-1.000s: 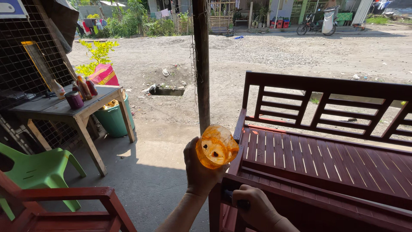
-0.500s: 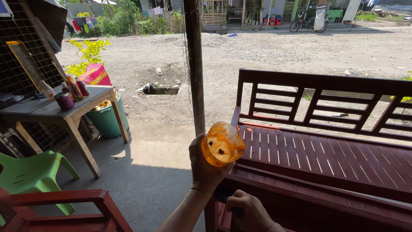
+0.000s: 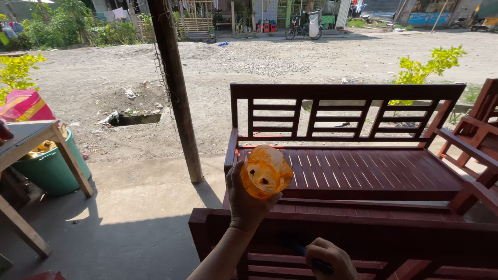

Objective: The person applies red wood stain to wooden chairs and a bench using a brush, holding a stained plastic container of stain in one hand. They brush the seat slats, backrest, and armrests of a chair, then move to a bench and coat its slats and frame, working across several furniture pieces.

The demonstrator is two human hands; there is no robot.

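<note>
Since a second ago my view has swung right, so the dark red slatted bench [image 3: 353, 166] now fills it, and my left hand [image 3: 248, 199] has kept the orange plastic container [image 3: 265, 171] raised above the bench's near rail. Those fingers wrap closed around it from behind. My right hand [image 3: 328, 259] is fisted on a dark handle, probably a brush [image 3: 311, 257], low against the near chair back [image 3: 363, 233].

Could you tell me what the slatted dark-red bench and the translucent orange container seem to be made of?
Slatted dark-red bench: likely wood under glossy red paint or stain; separate boards, sheen in sunlight. Translucent orange container, gripped by the left hand: probably thin plastic smeared with stain; light glows through it.
</note>
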